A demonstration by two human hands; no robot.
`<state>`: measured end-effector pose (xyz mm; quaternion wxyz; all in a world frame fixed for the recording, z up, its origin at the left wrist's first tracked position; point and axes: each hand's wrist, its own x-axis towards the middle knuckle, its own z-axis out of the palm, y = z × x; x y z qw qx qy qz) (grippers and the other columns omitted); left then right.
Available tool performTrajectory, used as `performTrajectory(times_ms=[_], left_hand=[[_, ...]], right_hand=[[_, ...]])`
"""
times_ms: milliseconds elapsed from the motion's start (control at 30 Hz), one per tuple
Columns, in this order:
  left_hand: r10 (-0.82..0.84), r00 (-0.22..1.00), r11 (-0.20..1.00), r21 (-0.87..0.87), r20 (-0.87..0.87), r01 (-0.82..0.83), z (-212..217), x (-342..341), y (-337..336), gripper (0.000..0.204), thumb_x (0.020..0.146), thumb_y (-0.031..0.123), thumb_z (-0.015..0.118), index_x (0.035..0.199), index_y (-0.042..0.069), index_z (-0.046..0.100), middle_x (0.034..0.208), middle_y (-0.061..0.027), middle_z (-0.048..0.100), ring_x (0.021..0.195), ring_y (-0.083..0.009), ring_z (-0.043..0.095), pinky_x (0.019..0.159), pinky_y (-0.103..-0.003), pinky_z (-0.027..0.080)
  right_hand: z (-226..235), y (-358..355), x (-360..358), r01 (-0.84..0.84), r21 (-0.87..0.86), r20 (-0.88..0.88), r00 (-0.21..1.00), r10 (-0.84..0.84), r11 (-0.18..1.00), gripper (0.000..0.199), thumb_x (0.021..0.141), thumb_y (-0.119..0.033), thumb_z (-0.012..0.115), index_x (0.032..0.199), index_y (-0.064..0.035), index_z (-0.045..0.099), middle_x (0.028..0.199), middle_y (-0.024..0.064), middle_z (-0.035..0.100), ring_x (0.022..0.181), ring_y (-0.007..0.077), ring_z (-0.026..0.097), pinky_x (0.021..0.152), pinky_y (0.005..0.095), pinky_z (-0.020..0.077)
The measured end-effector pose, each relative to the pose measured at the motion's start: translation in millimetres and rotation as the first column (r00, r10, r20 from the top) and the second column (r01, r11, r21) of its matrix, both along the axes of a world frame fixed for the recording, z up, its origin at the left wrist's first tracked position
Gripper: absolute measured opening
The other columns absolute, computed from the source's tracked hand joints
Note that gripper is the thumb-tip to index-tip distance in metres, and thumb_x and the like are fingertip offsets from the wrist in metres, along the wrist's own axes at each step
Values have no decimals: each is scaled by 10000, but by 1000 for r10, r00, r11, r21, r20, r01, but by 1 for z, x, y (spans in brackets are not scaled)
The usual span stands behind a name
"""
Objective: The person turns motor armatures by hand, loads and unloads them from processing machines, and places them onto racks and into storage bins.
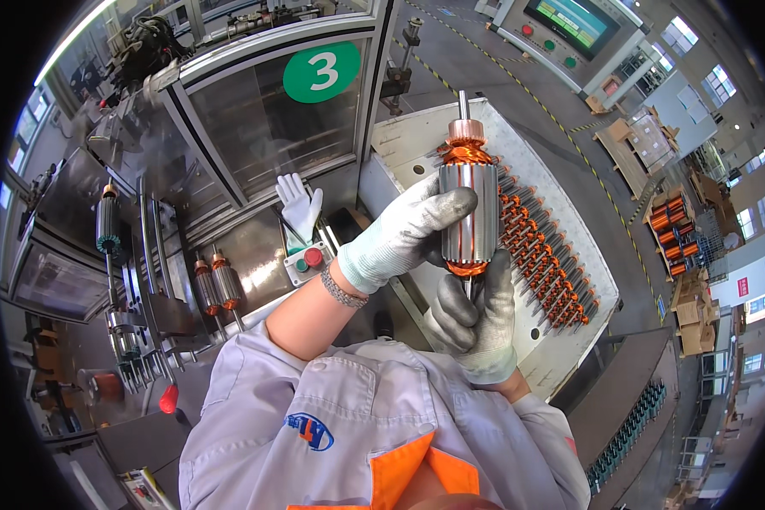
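- I see left hand (pixel 404 231) clenched round the motor armature (pixel 467 208), held upright above the white tray (pixel 569 340).
- Right hand (pixel 474 316) grasps its lower shaft.
- More armatures (pixel 546 255) lie racked in the tray.

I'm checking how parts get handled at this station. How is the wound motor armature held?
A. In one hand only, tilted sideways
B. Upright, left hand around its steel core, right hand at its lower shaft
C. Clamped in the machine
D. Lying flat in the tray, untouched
B: the armature stands upright, the gloved left hand wrapped around its core and the gloved right hand at the lower shaft, above the white tray.
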<state>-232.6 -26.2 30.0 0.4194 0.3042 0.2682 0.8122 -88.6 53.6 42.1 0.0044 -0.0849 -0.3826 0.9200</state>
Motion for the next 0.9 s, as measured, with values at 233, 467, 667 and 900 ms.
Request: performTrajectory(times_ms=[233, 467, 667, 900], left_hand=[[-136, 988, 988, 76, 68, 131, -11, -9, -1, 776, 888, 447, 690, 1437, -9, 385, 1375, -186, 536, 1254, -332, 557, 1069, -445, 450], [-251, 960, 955, 196, 126, 224, -17, -15, 1, 833, 839, 345, 753, 1468, -17, 345, 1432, -228, 477, 1301, -361, 507, 1112, -488, 393], [-261, 955, 953, 196, 140, 231, -22, -13, 11, 1052, 692, 358, 889, 1498, 25, 303, 1442, -187, 475, 1301, -295, 509, 1110, -462, 399], [-186, 961, 975, 160, 204, 155, -23, -6, 14, 1001, 675, 423, 887, 1448, 36, 380, 1372, -91, 518, 1249, -223, 530, 1051, -418, 457]], right_hand=[[-5, 8, -5, -279, -436, -202, 957, 209, 856, 816, 952, -679, 407, 1313, 46, 509, 494, -69, 323, 333, 43, 311, 371, 204, 280], [-6, 10, -9, -509, -686, -396, 861, 319, 521, 622, 1006, -566, 411, 1176, 25, 503, 439, -89, 383, 306, 32, 379, 321, 193, 296], [-9, 7, -16, -601, -699, -502, 798, 332, 387, 292, 1026, -310, 447, 976, -25, 487, 447, -85, 416, 322, 35, 437, 292, 191, 338], [-10, 13, -20, -572, -680, -424, 818, 390, 459, 450, 1039, -431, 371, 978, -9, 513, 409, -85, 392, 274, 41, 374, 274, 206, 272]])
